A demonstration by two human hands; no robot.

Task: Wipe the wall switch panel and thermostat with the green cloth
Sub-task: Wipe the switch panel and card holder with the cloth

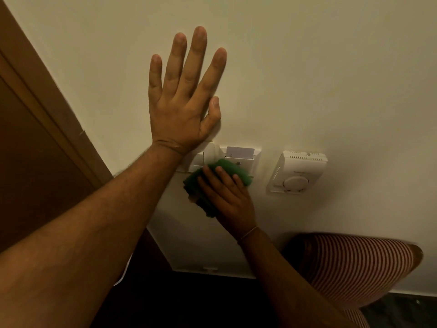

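My left hand (184, 98) lies flat on the cream wall with its fingers spread, just above the white switch panel (208, 153). My right hand (228, 197) presses the green cloth (227, 169) against the lower part of that panel. The cloth covers the panel's bottom edge. A white key card (240, 152) stands in the card slot at the panel's right half. The white thermostat (296, 172) with a round dial hangs on the wall to the right, apart from the cloth and both hands.
A brown wooden door frame (45, 102) runs diagonally along the left. Below the panel a white flat box (189, 245) sits on the wall. A red-and-white striped cushioned seat (354, 268) is at the lower right, close to my right forearm.
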